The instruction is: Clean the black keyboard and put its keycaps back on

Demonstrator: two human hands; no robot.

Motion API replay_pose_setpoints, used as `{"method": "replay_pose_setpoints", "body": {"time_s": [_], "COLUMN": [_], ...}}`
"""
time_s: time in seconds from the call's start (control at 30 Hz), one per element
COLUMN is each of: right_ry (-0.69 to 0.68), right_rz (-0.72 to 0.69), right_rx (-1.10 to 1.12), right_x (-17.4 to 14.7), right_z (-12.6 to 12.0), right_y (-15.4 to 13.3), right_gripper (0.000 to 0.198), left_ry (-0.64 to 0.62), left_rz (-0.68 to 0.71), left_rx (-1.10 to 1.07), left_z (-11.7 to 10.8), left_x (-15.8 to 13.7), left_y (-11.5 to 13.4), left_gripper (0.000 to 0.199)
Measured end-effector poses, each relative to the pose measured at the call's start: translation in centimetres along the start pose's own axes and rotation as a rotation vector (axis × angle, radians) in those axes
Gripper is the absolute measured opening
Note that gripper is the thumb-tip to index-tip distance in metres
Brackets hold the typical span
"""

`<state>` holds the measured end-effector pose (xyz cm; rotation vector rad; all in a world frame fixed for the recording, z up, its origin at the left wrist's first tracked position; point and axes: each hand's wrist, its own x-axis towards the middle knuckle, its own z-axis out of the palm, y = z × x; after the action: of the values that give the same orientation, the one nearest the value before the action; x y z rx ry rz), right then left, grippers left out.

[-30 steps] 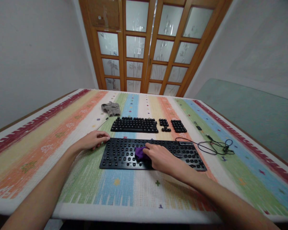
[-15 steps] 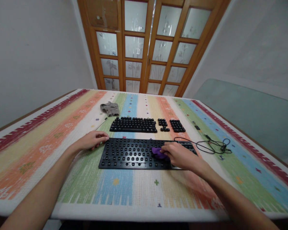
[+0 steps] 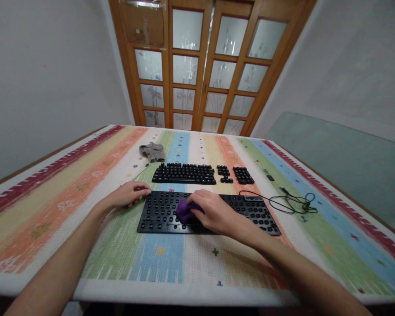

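Observation:
A black keyboard base (image 3: 158, 226) with its keycaps off lies flat on the table, rows of bare switches showing. My right hand (image 3: 213, 213) is closed around a bunched purple cloth (image 3: 185, 212), which presses on the switches left of the base's middle. At the base's upper left corner, my left hand (image 3: 131, 194) has its curled fingers on the edge, thumb side partly hidden. Just beyond the base, the removed black keycaps (image 3: 184, 174) sit in rows, with smaller groups of keycaps (image 3: 243, 175) to their right.
A crumpled grey cloth (image 3: 152, 152) lies at the back left, near a thin white stick with a dark tip (image 3: 141, 171). The keyboard's black cable (image 3: 292, 202) is coiled at the right. A striped tablecloth (image 3: 204, 267) covers the table. Wooden glazed doors (image 3: 213, 57) stand behind.
My right hand has slid the purple cloth leftward across the switches, uncovering the right part of the base. My left hand stays at the corner. The view has shifted slightly.

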<state>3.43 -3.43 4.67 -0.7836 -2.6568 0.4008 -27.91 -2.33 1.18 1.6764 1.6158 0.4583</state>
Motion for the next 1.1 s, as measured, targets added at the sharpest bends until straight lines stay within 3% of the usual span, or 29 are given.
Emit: {"method": "replay_pose_setpoints", "body": {"time_s": [0.2,0.37,0.5,0.83,1.1], "right_ry": [-0.018,-0.11,-0.158,-0.21,-0.353], "right_rz": [-0.266,-0.293,-0.25,-0.22,-0.114], "right_rx": [-0.209,-0.212,-0.238,-0.32,-0.225], "right_x": [3.8,4.9,4.4,3.5,3.9], "right_z": [4.8,6.5,6.5,6.0,3.9], "right_y": [-3.1,-3.9,-3.7,-4.5,-3.1], "right_gripper": [0.018,0.018,0.012,0.022,0.019], "left_ry": [0.009,0.016,0.013,0.008,-0.014], "left_rz": [0.028,0.032,0.025,0.017,0.036], "left_rx": [0.009,0.003,-0.001,-0.002,0.017], "left_z": [0.1,0.1,0.1,0.2,0.1], "left_x": [0.2,0.5,0.6,0.7,0.2], "left_y": [-0.5,-1.0,-1.2,-1.3,-0.5], "left_gripper": [0.046,0.052,0.053,0.05,0.048]}}
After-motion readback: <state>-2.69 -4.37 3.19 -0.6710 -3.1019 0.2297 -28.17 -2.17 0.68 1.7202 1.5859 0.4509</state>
